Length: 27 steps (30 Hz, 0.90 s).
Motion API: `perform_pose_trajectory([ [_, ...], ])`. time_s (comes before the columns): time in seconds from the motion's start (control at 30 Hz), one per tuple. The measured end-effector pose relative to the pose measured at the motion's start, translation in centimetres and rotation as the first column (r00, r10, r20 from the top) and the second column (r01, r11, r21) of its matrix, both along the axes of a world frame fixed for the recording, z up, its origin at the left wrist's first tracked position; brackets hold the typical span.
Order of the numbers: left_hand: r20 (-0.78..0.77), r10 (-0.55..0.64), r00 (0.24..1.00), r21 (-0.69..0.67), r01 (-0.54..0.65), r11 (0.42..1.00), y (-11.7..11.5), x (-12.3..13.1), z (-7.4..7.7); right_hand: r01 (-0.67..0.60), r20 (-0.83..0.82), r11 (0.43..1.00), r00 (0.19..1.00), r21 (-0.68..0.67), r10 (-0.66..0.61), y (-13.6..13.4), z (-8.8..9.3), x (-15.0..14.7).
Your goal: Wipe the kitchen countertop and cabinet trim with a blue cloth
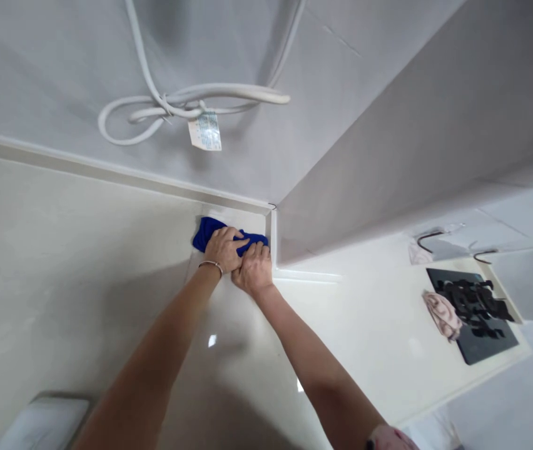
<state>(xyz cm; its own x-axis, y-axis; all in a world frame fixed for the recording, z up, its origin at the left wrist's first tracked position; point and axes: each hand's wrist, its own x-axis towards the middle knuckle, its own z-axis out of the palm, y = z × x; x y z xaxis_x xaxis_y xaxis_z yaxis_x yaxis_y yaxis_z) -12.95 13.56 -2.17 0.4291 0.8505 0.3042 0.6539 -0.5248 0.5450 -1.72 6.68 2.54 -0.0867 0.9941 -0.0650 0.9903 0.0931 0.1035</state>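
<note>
A crumpled blue microfibre cloth (213, 234) lies in the corner of a cream stone countertop (83, 250), right where the backsplash strips meet. My left hand (224, 250), with a thin metal bangle (211, 265) at the wrist, presses down on the cloth and grips it. My right hand (254, 270) sits tight against the left one, its fingers on the cloth's right part (258, 240). Both hands hide the cloth's middle.
A coiled white cable (163, 106) with a paper tag (205, 130) hangs on the grey tiled wall (107, 56). At right, a black gas hob (473, 315) carries black grates and a pink cloth (442, 315). Metal hooks (430, 239) sit behind it.
</note>
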Motion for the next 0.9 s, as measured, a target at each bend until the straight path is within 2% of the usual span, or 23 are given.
perform_pose_trajectory([
  [0.1, -0.017, -0.082, 0.996, 0.006, 0.082, 0.997, -1.5, -0.8, 0.0, -0.022, -0.037, 1.000, 0.999, -0.007, 0.022, -2.6, -0.2, -0.2],
  [0.2, -0.025, -0.098, 0.995, 0.001, 0.098, 0.995, -1.6, -0.9, 0.0, -0.001, -0.057, 1.000, 0.998, -0.022, 0.000, -2.7, -0.3, -0.2],
  [0.37, -0.054, 0.018, 0.998, -0.019, -0.019, 1.000, 0.0, 0.1, -0.2, 0.036, -0.051, 0.999, 0.998, 0.004, -0.036, 0.8, -0.5, 0.2],
  [0.67, -0.040, 0.164, 0.986, -0.070, -0.167, 0.983, 6.2, 2.3, -0.6, 0.021, -0.009, 1.000, 1.000, -0.006, -0.021, 8.6, -0.6, 1.6],
  [0.77, -0.030, 0.187, 0.982, -0.062, -0.189, 0.980, 6.4, 2.7, -0.4, -0.005, -0.009, 1.000, 1.000, -0.004, 0.005, 9.2, -0.3, 1.9],
  [0.9, -0.044, 0.227, 0.973, -0.074, -0.230, 0.970, 3.9, 2.2, 0.2, -0.040, -0.006, 0.999, 0.999, -0.036, 0.040, 7.2, 0.4, 1.5],
])
